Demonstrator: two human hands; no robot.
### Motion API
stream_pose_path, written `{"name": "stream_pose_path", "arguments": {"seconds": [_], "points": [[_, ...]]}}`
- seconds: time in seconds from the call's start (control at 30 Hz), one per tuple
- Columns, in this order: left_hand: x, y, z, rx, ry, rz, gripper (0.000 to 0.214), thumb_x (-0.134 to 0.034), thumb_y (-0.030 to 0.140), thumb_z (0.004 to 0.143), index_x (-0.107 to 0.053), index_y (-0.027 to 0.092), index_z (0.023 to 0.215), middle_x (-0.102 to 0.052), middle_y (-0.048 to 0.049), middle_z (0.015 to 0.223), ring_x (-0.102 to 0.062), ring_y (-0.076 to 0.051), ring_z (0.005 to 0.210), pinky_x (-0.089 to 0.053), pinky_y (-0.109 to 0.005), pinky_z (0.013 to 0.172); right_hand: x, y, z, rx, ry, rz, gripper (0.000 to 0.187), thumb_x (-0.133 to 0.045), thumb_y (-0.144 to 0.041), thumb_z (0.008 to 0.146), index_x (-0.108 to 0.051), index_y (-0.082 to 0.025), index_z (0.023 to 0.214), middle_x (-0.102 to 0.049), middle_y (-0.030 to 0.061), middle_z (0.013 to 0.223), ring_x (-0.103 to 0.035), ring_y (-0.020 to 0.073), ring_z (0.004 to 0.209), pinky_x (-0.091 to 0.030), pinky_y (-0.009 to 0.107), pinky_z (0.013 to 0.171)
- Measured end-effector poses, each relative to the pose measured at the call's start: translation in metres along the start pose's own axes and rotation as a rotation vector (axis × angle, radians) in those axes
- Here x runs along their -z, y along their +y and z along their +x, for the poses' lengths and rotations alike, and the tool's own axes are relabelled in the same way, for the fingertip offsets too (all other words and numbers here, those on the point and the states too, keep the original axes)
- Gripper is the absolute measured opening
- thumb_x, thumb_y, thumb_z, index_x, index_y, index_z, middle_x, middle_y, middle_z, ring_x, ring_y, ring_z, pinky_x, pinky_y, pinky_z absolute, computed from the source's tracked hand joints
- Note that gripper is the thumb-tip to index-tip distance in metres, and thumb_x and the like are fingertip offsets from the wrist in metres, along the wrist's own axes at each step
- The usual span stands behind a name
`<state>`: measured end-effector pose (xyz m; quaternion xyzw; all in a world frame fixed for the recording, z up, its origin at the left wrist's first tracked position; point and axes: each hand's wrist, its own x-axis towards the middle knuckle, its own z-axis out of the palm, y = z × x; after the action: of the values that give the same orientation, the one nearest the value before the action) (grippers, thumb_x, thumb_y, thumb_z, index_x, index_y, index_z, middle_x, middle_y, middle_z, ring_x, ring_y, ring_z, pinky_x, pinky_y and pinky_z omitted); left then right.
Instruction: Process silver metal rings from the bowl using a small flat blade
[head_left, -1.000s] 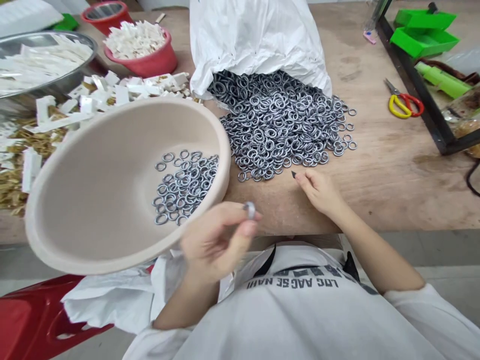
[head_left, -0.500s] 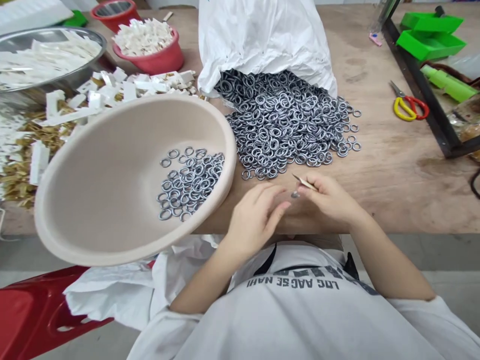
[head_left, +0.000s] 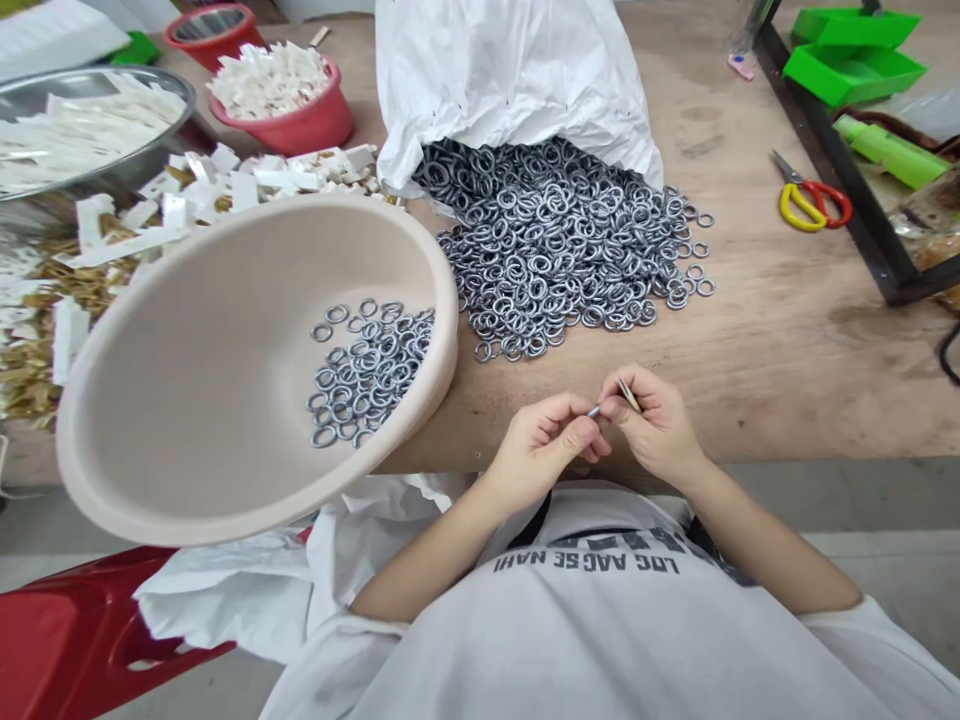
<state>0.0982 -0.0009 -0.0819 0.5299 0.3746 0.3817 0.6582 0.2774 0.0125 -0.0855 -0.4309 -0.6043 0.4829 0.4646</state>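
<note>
Above the table's front edge, my two hands meet. My left hand (head_left: 547, 437) is closed, thumb and fingers pinching a small grey metal ring (head_left: 593, 411) seen almost edge-on. Fingertips of my right hand (head_left: 654, 425) come up against the ring's other side. That right hand is also closed around a slim, pale tool (head_left: 628, 395) like a small blade, mostly hidden by the fingers. Behind the hands spreads a heap of grey metal rings (head_left: 555, 250), spilling from a white sack (head_left: 517, 70). A large beige basin (head_left: 187, 330) to the left holds more rings.
Scissors (head_left: 814, 205) with yellow and red handles lie at the right, beside a dark metal frame (head_left: 847, 170) and green trays (head_left: 855, 72). Red bowl (head_left: 300, 120) and steel basin (head_left: 169, 120) with white pieces stand at the back left. A red stool (head_left: 97, 620) is below.
My hands have come together. The ring, earlier loose near the right fingertips, is now pinched by the left hand, and the tool has turned more upright in my right hand.
</note>
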Motion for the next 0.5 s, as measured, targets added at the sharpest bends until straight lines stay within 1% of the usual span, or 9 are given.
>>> {"name": "stream_pose_path", "arguments": {"seconds": [0.07,0.17,0.2,0.27,0.33,0.37,0.43,0.5], "points": [[0.001,0.002,0.001,-0.036,-0.013,0.069,0.028,-0.061,0.041,0.097,-0.069,0.015,0.09,-0.073,-0.0054,0.078,-0.069,-0.015,0.069,-0.057,-0.025,0.065,0.0,0.001,0.001,-0.001,-0.029,-0.008,0.029,-0.066,-0.047,0.093,-0.06,-0.021,0.082,-0.056,-0.0025,0.073,-0.05,0.0125,0.067,-0.041,0.026,0.066],[0.003,0.005,0.001,-0.165,0.02,0.234,0.026,-0.062,0.036,0.096,-0.072,0.015,0.084,-0.072,-0.0053,0.078,-0.068,-0.015,0.074,-0.054,-0.026,0.072,-0.001,0.002,0.003,-0.121,-0.101,0.107,0.03,-0.063,-0.051,0.094,-0.06,-0.022,0.089,-0.056,-0.003,0.073,-0.051,0.0124,0.065,-0.041,0.026,0.062],[0.004,0.005,0.001,-0.194,0.03,0.263,0.025,-0.062,0.035,0.096,-0.073,0.015,0.085,-0.072,-0.0052,0.079,-0.067,-0.015,0.075,-0.053,-0.027,0.074,-0.001,0.002,0.004,-0.161,-0.107,0.136,0.03,-0.06,-0.052,0.095,-0.059,-0.022,0.092,-0.056,-0.0034,0.072,-0.05,0.0121,0.063,-0.041,0.026,0.061],[0.006,0.004,0.0,-0.22,0.056,0.278,0.023,-0.062,0.034,0.097,-0.074,0.016,0.089,-0.073,-0.0055,0.082,-0.068,-0.016,0.076,-0.053,-0.028,0.075,0.001,0.001,0.003,-0.181,-0.061,0.11,0.031,-0.055,-0.052,0.098,-0.059,-0.022,0.095,-0.054,-0.0037,0.072,-0.048,0.0116,0.061,-0.039,0.026,0.059],[0.008,0.003,0.0,-0.231,0.08,0.286,0.022,-0.061,0.034,0.097,-0.074,0.017,0.092,-0.073,-0.0058,0.083,-0.067,-0.016,0.077,-0.053,-0.028,0.075,0.004,-0.002,0.0,-0.117,-0.018,-0.024,0.03,-0.053,-0.05,0.1,-0.059,-0.021,0.093,-0.054,-0.003,0.073,-0.047,0.0117,0.062,-0.037,0.026,0.06],[0.009,0.003,0.0,-0.241,0.087,0.295,0.021,-0.062,0.033,0.097,-0.074,0.017,0.091,-0.072,-0.0057,0.082,-0.067,-0.017,0.077,-0.052,-0.029,0.075,0.005,-0.004,-0.003,-0.068,-0.024,-0.115,0.029,-0.053,-0.048,0.1,-0.06,-0.021,0.091,-0.055,-0.0023,0.074,-0.048,0.012,0.064,-0.036,0.027,0.061],[0.01,0.002,0.0,-0.271,0.09,0.314,0.02,-0.062,0.033,0.096,-0.072,0.017,0.089,-0.071,-0.0053,0.08,-0.065,-0.016,0.076,-0.051,-0.028,0.074,0.007,-0.008,-0.009,0.016,-0.072,-0.297,0.03,-0.052,-0.044,0.101,-0.058,-0.021,0.083,-0.056,-0.0015,0.072,-0.049,0.0126,0.065,-0.034,0.028,0.062],[0.011,0.002,0.001,-0.289,0.088,0.335,0.021,-0.061,0.033,0.097,-0.071,0.017,0.087,-0.069,-0.0051,0.08,-0.063,-0.016,0.074,-0.049,-0.028,0.072,0.007,-0.01,-0.014,0.056,-0.109,-0.43,0.033,-0.049,-0.042,0.102,-0.055,-0.021,0.078,-0.054,-0.0015,0.069,-0.049,0.013,0.063,-0.032,0.028,0.061]]}}
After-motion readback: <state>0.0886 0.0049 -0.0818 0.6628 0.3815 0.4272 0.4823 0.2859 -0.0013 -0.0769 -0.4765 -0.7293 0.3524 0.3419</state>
